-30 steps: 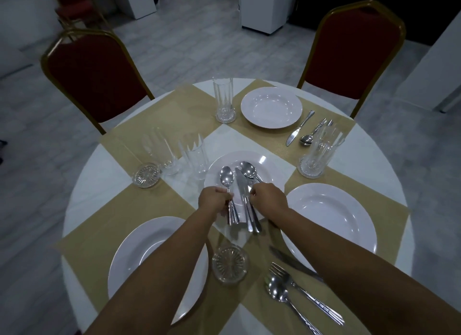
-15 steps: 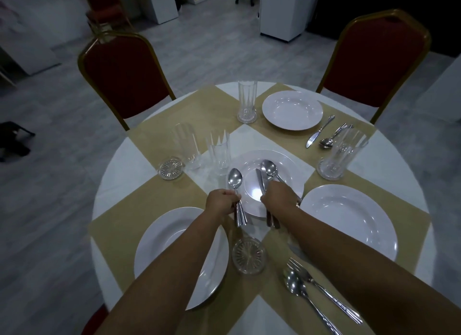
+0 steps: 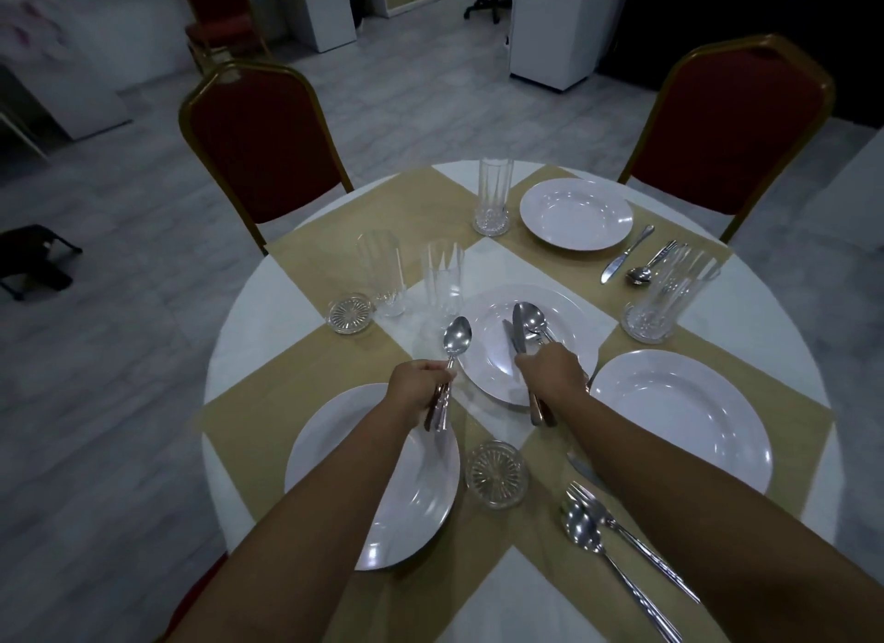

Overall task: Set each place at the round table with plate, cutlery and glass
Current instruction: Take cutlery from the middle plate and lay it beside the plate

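Lifted slightly apart since earlier, my left hand [image 3: 421,386] grips a spoon bundle [image 3: 452,355] and my right hand [image 3: 550,372] grips knife and spoon [image 3: 526,329] over the centre plate [image 3: 569,307] on the bench; I should carry each set level to its place.

We see two bare arms coming in from the bottom, with no sleeves on them. The left hand [image 3: 418,386] and the right hand [image 3: 555,372] wear nothing (no rings, no watch, no gloves)
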Action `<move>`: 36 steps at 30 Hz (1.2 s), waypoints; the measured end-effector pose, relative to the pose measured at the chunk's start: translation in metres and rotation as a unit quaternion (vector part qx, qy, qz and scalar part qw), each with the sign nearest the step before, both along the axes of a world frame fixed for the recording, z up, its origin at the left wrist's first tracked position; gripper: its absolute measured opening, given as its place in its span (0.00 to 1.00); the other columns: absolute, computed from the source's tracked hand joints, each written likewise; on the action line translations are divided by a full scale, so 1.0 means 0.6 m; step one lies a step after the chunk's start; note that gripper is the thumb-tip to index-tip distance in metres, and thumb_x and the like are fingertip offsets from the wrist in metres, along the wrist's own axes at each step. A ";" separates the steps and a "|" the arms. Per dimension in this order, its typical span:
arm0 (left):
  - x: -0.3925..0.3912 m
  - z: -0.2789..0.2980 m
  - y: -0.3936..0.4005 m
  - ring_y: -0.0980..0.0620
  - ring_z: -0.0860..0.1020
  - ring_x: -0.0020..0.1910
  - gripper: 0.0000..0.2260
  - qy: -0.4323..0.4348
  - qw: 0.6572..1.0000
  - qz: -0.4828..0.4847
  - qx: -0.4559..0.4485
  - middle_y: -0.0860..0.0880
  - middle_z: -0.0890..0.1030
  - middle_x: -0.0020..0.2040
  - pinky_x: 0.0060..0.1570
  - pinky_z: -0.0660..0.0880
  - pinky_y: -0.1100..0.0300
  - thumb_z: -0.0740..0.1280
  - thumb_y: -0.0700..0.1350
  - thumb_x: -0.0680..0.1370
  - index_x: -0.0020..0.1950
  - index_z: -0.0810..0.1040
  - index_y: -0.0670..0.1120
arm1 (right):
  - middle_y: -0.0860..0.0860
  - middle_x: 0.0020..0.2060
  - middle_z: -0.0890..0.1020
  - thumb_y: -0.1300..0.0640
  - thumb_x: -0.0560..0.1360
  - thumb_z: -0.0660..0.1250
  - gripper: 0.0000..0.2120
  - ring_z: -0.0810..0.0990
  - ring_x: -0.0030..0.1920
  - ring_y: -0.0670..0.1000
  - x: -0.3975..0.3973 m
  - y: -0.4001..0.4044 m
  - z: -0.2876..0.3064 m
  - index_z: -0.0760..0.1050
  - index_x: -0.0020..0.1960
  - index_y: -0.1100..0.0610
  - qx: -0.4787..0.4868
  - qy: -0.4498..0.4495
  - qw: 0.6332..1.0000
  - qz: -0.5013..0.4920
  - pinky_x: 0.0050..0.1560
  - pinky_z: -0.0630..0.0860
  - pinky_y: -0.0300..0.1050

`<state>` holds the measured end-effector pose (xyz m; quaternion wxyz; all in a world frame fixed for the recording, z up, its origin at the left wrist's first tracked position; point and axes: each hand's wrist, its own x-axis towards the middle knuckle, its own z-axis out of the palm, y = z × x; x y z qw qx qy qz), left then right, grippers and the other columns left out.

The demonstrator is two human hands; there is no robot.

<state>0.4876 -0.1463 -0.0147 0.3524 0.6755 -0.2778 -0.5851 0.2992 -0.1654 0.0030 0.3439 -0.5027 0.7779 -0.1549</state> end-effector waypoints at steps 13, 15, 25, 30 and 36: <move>0.185 0.041 0.031 0.54 0.73 0.34 0.12 -0.050 0.998 0.027 -0.039 0.48 0.77 0.36 0.36 0.71 0.62 0.73 0.39 0.74 0.56 0.81 0.40 | 0.59 0.38 0.81 0.56 0.75 0.59 0.15 0.82 0.39 0.58 0.082 0.083 0.019 0.77 0.48 0.67 -0.004 -0.177 0.977 -0.121 0.43 0.79 0.50; 0.223 0.046 0.038 0.53 0.72 0.32 0.11 -0.052 0.997 0.028 -0.039 0.48 0.77 0.35 0.34 0.70 0.62 0.72 0.40 0.74 0.56 0.81 0.41 | 0.57 0.34 0.79 0.60 0.75 0.60 0.12 0.79 0.33 0.53 0.114 0.102 0.021 0.76 0.48 0.68 -0.017 -0.223 0.963 -0.154 0.38 0.79 0.46; 0.353 0.032 0.054 0.51 0.72 0.31 0.08 -0.045 0.999 0.016 -0.014 0.45 0.76 0.35 0.33 0.71 0.61 0.70 0.37 0.76 0.55 0.80 0.41 | 0.62 0.42 0.81 0.66 0.77 0.56 0.09 0.81 0.37 0.57 0.346 0.143 0.008 0.75 0.49 0.66 0.032 -0.378 0.909 -0.173 0.36 0.80 0.46; 0.401 0.010 0.048 0.45 0.78 0.38 0.10 -0.058 0.998 0.029 0.003 0.40 0.81 0.41 0.43 0.77 0.55 0.67 0.34 0.74 0.54 0.82 0.40 | 0.59 0.38 0.82 0.68 0.78 0.56 0.12 0.82 0.37 0.56 0.448 0.129 0.010 0.76 0.42 0.63 0.039 -0.414 0.898 -0.144 0.38 0.81 0.46; 0.449 -0.015 0.041 0.43 0.80 0.45 0.11 -0.100 0.995 -0.008 0.011 0.39 0.83 0.48 0.48 0.77 0.53 0.66 0.34 0.73 0.52 0.84 0.41 | 0.66 0.49 0.83 0.68 0.76 0.57 0.10 0.84 0.48 0.63 0.530 0.101 -0.003 0.78 0.47 0.65 0.050 -0.413 0.901 -0.122 0.45 0.83 0.54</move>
